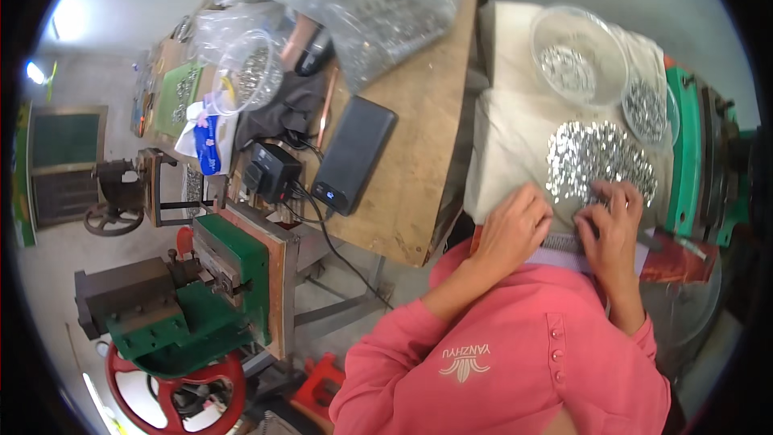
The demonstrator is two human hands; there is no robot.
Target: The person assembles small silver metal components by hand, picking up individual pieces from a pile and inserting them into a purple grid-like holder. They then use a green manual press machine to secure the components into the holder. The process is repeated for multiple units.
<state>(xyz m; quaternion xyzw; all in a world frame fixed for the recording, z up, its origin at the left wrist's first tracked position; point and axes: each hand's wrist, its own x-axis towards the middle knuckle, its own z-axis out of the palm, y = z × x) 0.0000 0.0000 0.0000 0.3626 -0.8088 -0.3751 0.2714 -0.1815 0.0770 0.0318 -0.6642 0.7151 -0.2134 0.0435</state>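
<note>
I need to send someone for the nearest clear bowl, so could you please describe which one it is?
On the pale cloth right of the wooden bench, beyond the loose pile of small silvery parts, stand two clear bowls. It is the larger, left clear bowl, thinly filled; the other is smaller and fuller.

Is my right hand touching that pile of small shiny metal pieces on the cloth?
Touching. The head view shows the right hand with its fingertips resting on the near edge of the pile of metal pieces.

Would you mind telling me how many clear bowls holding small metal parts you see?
3: one large bowl behind the loose pile, a smaller bowl right of it, and one bowl on the wooden bench. Others may hide under the plastic bags.
</note>
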